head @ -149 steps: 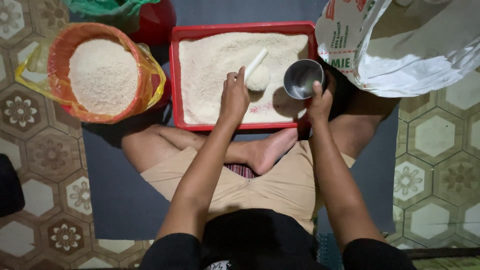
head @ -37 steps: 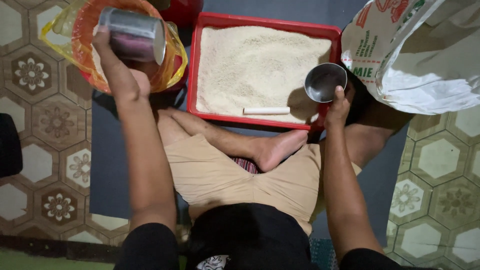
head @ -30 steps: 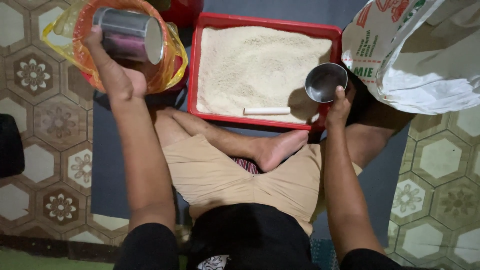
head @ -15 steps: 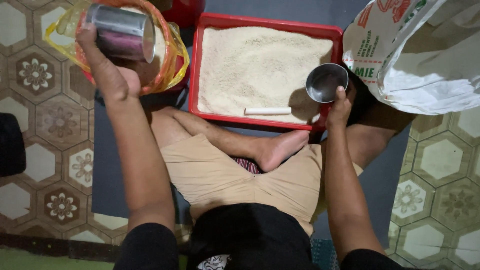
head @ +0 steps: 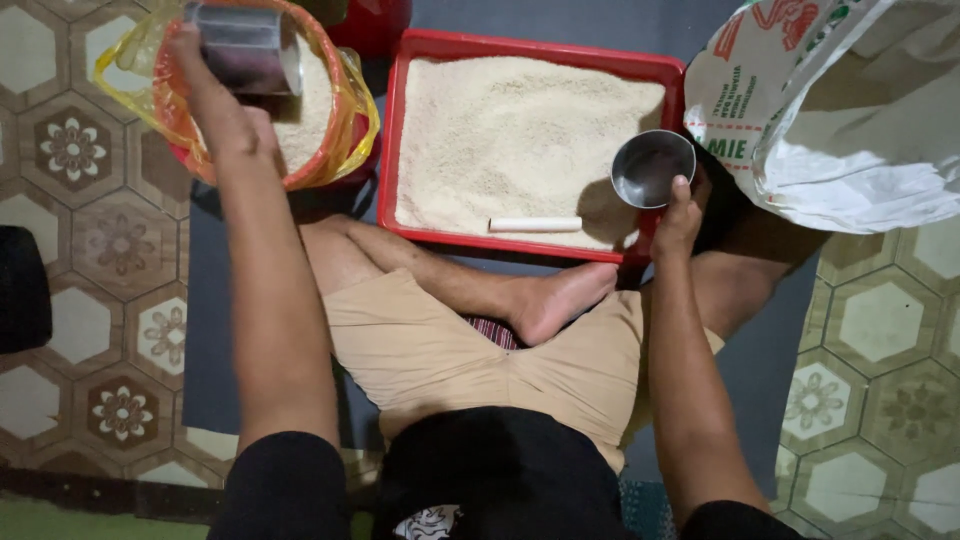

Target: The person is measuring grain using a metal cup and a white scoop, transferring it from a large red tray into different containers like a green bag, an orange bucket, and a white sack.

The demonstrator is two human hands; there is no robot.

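The white sack [head: 850,110] lay at 2 o'clock, open mouth sagging. The red tray [head: 530,45] of pale grain sat at 12 o'clock, a white stick [head: 535,224] resting near its front edge. The orange-lined basin [head: 330,150] at 10 o'clock held more grain. The left hand [head: 225,115], closed around a metal tin [head: 245,48], had tilted the tin lower over the basin than half a second before; probably emptying, though no falling grain was visible. The right hand [head: 680,215] pinched the steel cup [head: 652,168], unmoved, at the tray's right corner.
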